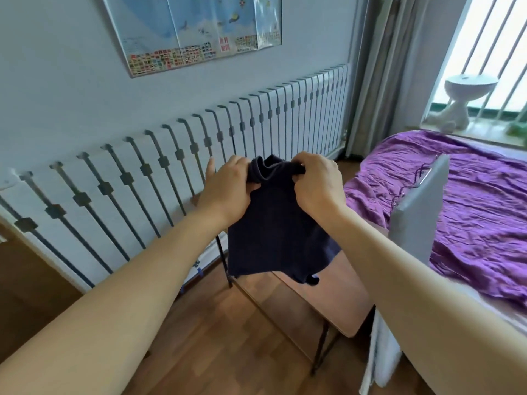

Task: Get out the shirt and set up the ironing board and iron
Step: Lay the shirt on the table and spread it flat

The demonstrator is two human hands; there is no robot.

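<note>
Pinching the shirt (273,232) by its collar edge, left hand (228,185) and right hand (316,182), bed (479,212) alongside

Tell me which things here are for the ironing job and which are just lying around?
For the job: shirt, gripped by left hand and right hand; grey board against the bed, probably the ironing board. No iron in view.

Just around: bed, map, table, curtain.
</note>
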